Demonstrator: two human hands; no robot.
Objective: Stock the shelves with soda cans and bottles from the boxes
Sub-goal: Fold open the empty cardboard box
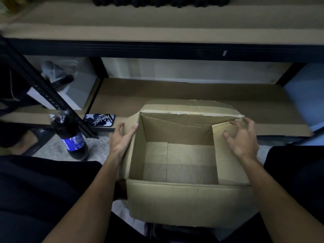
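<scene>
The left hand grips the left wall of the open cardboard box, with the thumb on the rim and the fingers curled outside. The right hand holds nothing, its fingers spread and loosely bent over the inward-folded right flap. The box sits at centre frame, before the lower shelf. A dark soda bottle with a blue label stands on the floor at left.

Lower shelf: board covered by a flat cardboard sheet; a patterned phone case lies at its front left edge. Floor: one dark soda bottle standing upright beside the shelf post; open cardboard box adjacent
</scene>
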